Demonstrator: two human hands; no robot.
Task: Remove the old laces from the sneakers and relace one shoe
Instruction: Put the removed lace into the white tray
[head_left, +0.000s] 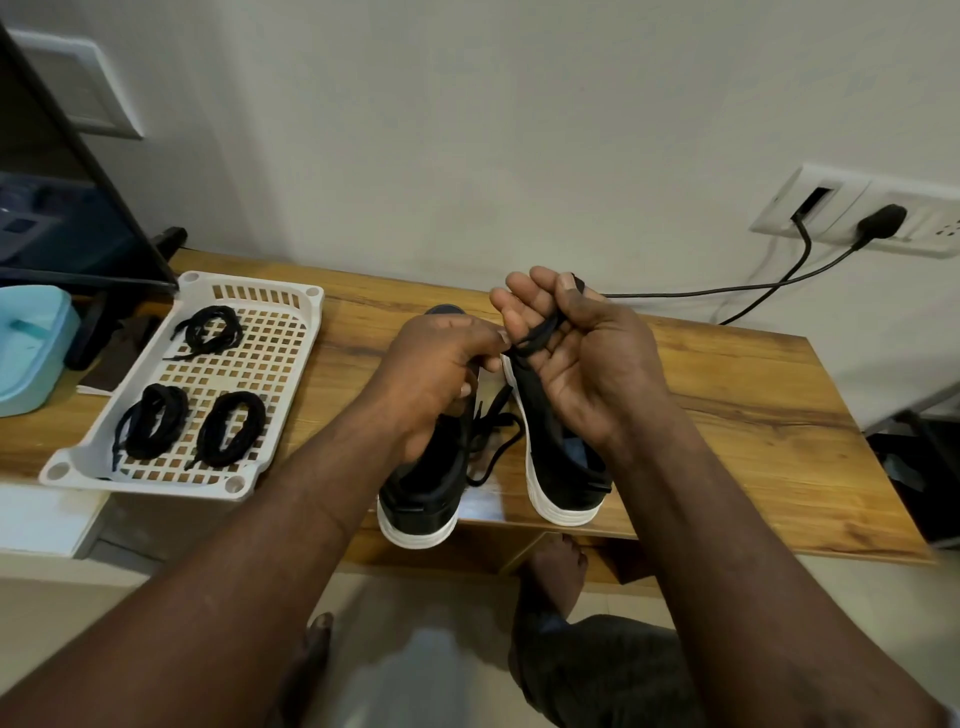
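Two black sneakers with white soles stand side by side on the wooden table, the left sneaker (423, 499) and the right sneaker (563, 478). A black lace (537, 338) is wound over the fingers of my right hand (576, 358), palm up above the right sneaker. My left hand (436, 374) pinches the same lace where it meets my right palm. More loose black lace (493, 441) hangs between the two shoes. My hands hide the fronts of both shoes.
A white perforated tray (270, 415) at the left holds three coiled black laces (228, 434). A light blue container (31, 348) and a dark monitor (62, 208) stand further left. Cables (753, 291) run from a wall socket (857, 213) at right. Bare feet (556, 577) show below the table edge.
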